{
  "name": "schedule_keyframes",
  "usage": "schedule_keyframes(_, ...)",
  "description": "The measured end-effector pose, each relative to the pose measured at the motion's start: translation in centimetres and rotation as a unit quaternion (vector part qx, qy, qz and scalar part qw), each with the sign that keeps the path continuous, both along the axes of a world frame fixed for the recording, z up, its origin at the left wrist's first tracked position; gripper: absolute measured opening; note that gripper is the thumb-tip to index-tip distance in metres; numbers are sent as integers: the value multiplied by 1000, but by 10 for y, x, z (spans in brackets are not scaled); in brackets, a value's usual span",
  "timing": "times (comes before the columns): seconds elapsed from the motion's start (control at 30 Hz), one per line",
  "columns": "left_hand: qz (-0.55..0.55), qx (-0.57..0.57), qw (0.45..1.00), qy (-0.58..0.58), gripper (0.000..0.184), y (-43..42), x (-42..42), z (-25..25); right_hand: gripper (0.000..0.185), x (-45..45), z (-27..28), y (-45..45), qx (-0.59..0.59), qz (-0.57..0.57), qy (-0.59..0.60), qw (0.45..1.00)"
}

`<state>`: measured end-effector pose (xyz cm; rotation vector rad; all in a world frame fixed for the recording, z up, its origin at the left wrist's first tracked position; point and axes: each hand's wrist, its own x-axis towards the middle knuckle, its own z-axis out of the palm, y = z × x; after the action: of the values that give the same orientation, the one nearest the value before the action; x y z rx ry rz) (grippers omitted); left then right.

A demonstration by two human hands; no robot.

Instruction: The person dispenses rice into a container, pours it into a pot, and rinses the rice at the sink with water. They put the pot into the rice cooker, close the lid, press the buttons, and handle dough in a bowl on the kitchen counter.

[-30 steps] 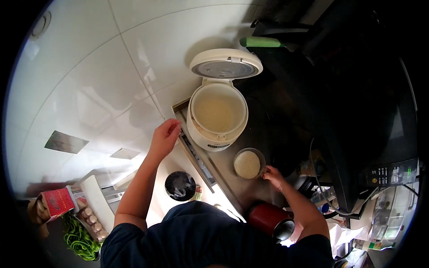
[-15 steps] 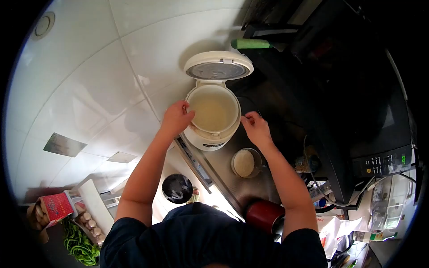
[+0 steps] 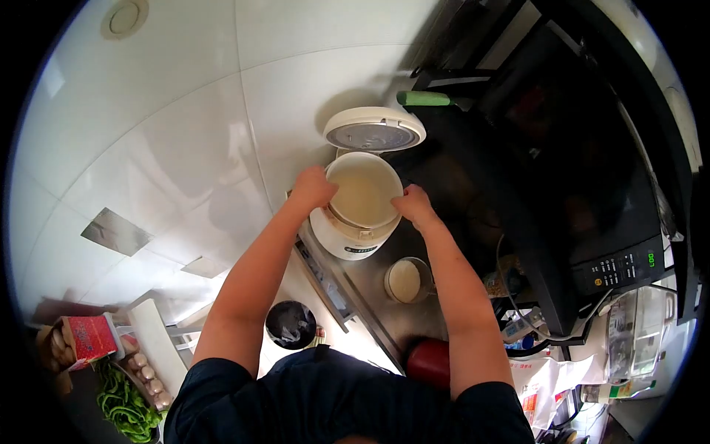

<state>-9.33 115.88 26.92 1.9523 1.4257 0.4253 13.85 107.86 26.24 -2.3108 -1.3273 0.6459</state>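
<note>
A white rice cooker (image 3: 342, 235) stands on the counter with its lid (image 3: 374, 130) tipped up at the back. Its pale inner pot (image 3: 375, 167) shows a cream-coloured inside; whether any liquid is in it I cannot tell. My left hand (image 3: 314, 187) is closed on the pot's left rim, fingertips partly hidden. On the opposite rim, my right hand (image 3: 415, 205) pinches the edge. The pot seems to sit slightly raised in the cooker body. A clear cup of white rice (image 3: 404, 281) stands in front, near my right forearm.
On the right is a black microwave (image 3: 569, 185), with a green-handled tool (image 3: 424, 98) on its edge. A dark red container (image 3: 429, 361) stands near my body. An open drawer (image 3: 325, 285) juts out below the cooker. Eggs (image 3: 148, 379) and green vegetables (image 3: 127, 401) lie lower left.
Both hands have closed on the rim of the inner pot, and the pot appears to have risen a little. The whole view has shifted slightly, with the cooker now lower and further right.
</note>
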Motion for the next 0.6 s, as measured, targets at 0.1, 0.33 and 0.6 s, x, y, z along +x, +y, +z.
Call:
schedule_keyframes(0.1,7,-39,993,-111,29,4,-1,6,22,8,3,4,61,-66,123,988)
schedule_keyframes(0.33,-21,-100,962,-254,15,-12,-20,26,10,-24,52,-38,160,-28,235,958)
schedule_keyframes(0.6,-42,-188,898,-396,18,-32,-35,56,7,-32,90,-65,173,-50,298,937)
